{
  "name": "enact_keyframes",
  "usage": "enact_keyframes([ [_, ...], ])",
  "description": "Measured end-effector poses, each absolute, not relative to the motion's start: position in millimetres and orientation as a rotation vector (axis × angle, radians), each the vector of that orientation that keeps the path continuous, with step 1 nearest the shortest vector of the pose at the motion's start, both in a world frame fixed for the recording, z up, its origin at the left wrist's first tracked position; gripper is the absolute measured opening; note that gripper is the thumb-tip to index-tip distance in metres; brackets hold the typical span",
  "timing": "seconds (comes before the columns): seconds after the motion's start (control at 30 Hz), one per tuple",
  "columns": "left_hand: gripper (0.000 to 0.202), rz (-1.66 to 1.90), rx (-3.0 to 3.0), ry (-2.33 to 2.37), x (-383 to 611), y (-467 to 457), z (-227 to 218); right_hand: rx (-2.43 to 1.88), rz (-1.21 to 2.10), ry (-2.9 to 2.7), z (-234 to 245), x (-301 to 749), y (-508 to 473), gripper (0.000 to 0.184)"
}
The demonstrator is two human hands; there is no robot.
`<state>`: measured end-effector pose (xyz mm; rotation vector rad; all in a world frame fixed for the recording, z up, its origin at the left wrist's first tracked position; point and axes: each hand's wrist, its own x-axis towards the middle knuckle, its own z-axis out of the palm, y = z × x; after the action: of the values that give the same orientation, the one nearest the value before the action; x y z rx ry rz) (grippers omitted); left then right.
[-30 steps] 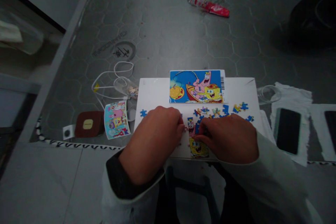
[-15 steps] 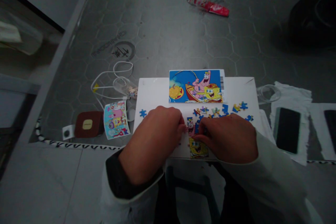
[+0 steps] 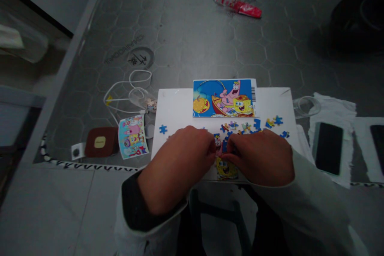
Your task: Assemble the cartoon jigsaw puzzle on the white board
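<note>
A partly joined jigsaw puzzle (image 3: 227,169) with a yellow cartoon face lies near the front edge of a white box-like surface (image 3: 177,106). My left hand (image 3: 192,150) is closed, its fingertips at the left edge of the joined pieces; what they pinch is hidden. On the other side my right hand (image 3: 262,158) is pinched at a blue jigsaw puzzle piece (image 3: 225,145), right of a pink one (image 3: 218,140). Several loose puzzle pieces (image 3: 246,128) lie beyond my right hand. A single blue piece (image 3: 163,129) sits at the left. Behind them rests the picture card (image 3: 223,98).
Left of the surface are a second picture card (image 3: 133,136), a brown box (image 3: 101,142) and a white cable (image 3: 115,84). A phone (image 3: 329,148) lies on white paper at the right. A red wrapper (image 3: 249,10) is on the floor. Below stands a dark stool (image 3: 216,211).
My left hand has shifted slightly to the right and down, closer to the joined pieces. The right hand stays almost where it was.
</note>
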<state>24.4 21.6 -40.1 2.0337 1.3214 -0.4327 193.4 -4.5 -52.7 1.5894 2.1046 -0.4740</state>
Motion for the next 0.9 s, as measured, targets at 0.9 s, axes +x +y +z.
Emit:
enact_keyframes([
  [0.9,0.003,-0.354,2.184,1.427,27,23,-48,1.565,-0.526,2.029,-50,192,-2,0.026],
])
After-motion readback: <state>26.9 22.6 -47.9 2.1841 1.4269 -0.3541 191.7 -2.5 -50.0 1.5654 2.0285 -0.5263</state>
